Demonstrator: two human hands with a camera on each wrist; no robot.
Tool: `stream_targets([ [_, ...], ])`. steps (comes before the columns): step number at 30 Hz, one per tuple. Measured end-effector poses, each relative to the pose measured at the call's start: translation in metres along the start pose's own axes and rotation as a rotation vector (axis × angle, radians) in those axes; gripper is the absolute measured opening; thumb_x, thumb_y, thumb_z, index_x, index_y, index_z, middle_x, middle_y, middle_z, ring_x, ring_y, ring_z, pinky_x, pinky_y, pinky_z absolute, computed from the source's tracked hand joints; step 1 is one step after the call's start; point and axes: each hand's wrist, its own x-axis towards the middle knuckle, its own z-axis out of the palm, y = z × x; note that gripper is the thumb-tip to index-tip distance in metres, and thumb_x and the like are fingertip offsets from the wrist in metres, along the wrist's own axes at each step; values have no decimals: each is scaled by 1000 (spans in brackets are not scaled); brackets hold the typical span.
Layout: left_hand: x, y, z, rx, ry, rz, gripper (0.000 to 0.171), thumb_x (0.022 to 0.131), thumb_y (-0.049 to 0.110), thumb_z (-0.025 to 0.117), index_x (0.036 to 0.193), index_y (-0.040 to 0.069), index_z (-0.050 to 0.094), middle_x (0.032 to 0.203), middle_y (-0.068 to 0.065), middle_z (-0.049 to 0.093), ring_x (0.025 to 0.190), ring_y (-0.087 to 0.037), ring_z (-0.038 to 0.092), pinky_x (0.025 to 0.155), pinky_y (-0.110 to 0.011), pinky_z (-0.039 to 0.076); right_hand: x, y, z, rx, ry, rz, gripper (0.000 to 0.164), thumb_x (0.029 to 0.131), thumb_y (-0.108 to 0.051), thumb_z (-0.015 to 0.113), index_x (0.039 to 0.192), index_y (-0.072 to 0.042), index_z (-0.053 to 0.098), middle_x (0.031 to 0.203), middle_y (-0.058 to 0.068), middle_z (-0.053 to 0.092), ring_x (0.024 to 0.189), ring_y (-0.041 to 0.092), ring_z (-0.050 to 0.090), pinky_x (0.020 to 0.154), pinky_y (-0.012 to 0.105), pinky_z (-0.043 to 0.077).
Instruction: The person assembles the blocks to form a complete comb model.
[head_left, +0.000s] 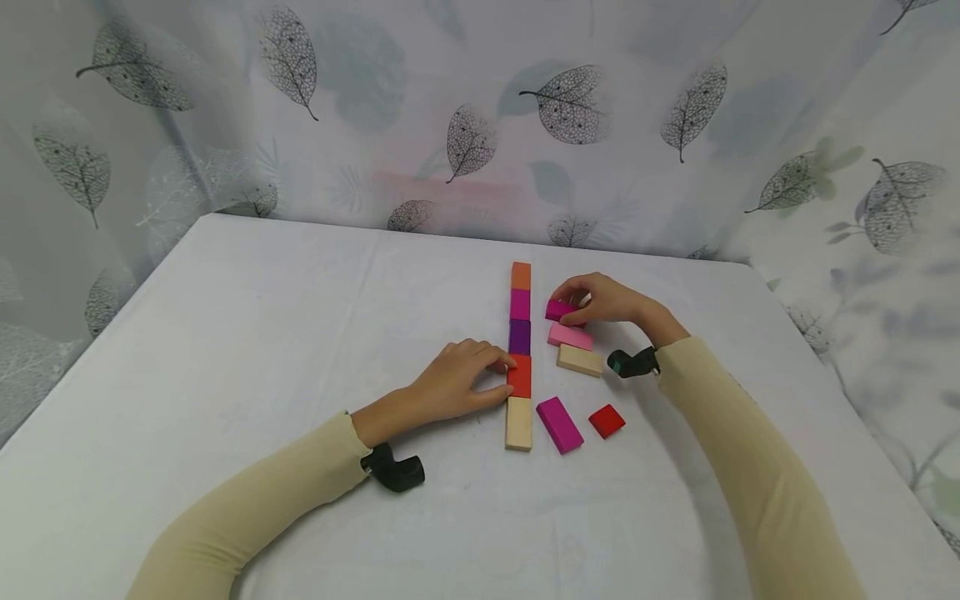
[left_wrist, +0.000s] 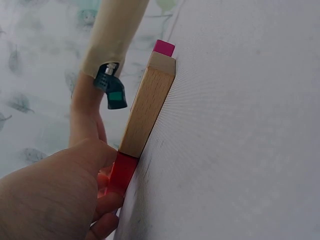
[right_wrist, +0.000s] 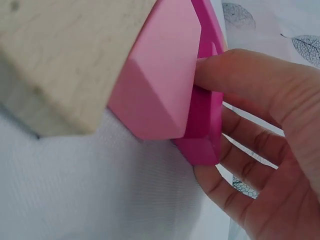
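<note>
My left hand [head_left: 457, 382] pinches the red block [head_left: 521, 379] between thumb and fingers. That block is part of a straight row, with a bare wood block [head_left: 518, 423] at the near end. Beyond it come a purple block [head_left: 520, 337], a magenta block [head_left: 520, 304] and an orange block [head_left: 521, 276]. To the right of the row, my right hand [head_left: 603, 300] grips another magenta block [right_wrist: 202, 142], its thumb on the side facing a light pink block [right_wrist: 155, 75]. The pink block lies beside it, followed by a second bare wood block [head_left: 580, 360].
Nearer the person, a longer magenta block [head_left: 559, 425] lies at a slant right of the row. A small red block [head_left: 607, 421] sits to its right. The white-covered table [head_left: 300, 333] meets a leaf-patterned curtain [head_left: 360, 125] at the back.
</note>
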Motion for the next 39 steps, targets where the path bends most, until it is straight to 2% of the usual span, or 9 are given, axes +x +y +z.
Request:
stream_targets([
  [9,1,-1,0,-11,-10,-10,33,90,34,67,118,16,64,106,4,65,103,-13,57,89,-38,43,4,1,3,-2,58,-26,40,85,-8,73,123,0,63,110,15,63,102,29,55,86,38,52],
  [22,1,0,-1,4,-9,-7,32,91,34,66,117,16,64,106,4,65,104,-13,57,89,-38,43,10,-3,5,17,91,-11,41,86,-6,71,126,1,61,117,19,61,109,33,53,91,46,51],
  [39,0,0,-1,-5,-5,4,32,91,32,67,117,15,64,105,2,65,103,-15,58,90,-39,43,19,-7,4,-6,129,-8,41,88,-8,68,126,3,60,119,21,61,108,35,55,88,43,50],
])
